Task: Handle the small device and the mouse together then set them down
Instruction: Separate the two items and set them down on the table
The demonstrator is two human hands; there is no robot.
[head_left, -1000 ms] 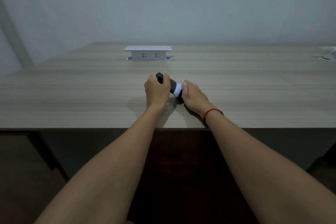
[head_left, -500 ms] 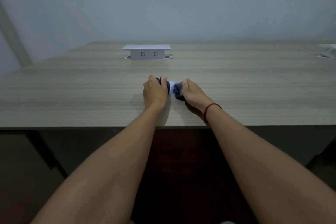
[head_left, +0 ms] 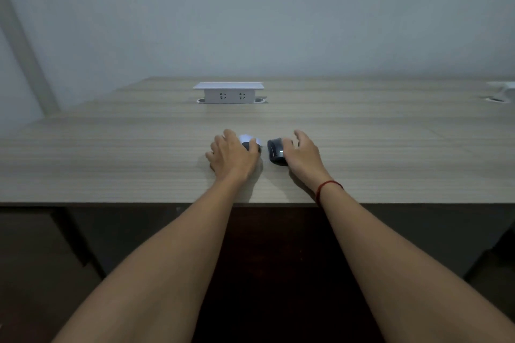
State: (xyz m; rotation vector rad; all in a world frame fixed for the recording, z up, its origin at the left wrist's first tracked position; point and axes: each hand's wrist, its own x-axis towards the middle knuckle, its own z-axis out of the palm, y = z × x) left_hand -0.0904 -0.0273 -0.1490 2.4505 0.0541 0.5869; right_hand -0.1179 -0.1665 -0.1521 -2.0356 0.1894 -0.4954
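From the head view, both things sit on the pale wood-grain desk (head_left: 111, 164), near the middle of its front edge, just beside each other with a gap between. That suggests the setting-down step. The left hand (head_left: 231, 157) covers the small white-and-black rounded device (head_left: 249, 141), fingers curled loosely over it. The right hand (head_left: 302, 154) rests beside the dark oval mouse (head_left: 276, 152), fingers spread, thumb touching its side; it looks like a letting go. A white socket box (head_left: 228, 93) stands toward the far edge.

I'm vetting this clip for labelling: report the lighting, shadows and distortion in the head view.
Head view: dim, flat, bluish light; soft faint shadows under the left hand and right hand; the small device and mouse read dark with little detail; wide-angle stretch enlarges the forearms; the socket box stays legible.
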